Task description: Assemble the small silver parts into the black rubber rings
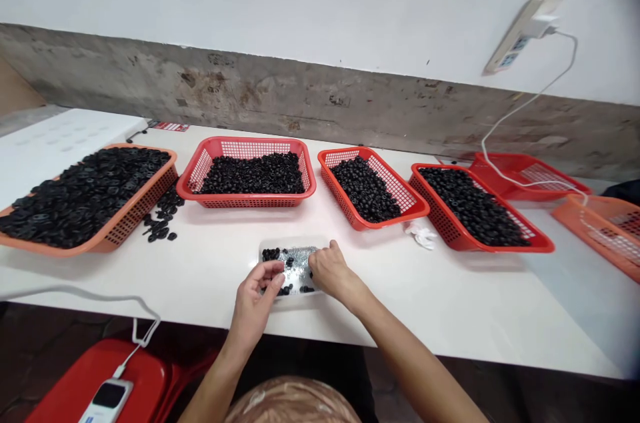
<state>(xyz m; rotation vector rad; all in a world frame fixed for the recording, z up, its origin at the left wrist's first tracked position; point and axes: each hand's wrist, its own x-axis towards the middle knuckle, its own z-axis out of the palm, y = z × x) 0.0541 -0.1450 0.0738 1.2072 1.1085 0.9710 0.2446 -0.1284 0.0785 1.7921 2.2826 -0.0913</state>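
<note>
A small white tray (289, 242) sits near the table's front edge, with small black ring-like parts (271, 254) and tiny shiny silvery bits (300, 256) in it. My left hand (255, 300) is over the tray's left front side, thumb and fingertips brought close together; what they hold, if anything, is too small to name. My right hand (333, 270) reaches over the right end of the tray with its fingers curled down in a pinch. Its fingertips are partly hidden, and I cannot make out what is in them.
Around the tray stand an orange basket (143, 206) and red baskets (245, 200) (357, 220) (440, 220), filled with black parts. Loose black parts (163, 216) lie beside the orange one. A crumpled tissue (421, 235), a white cable (500, 123) and a red stool (107, 376) are nearby.
</note>
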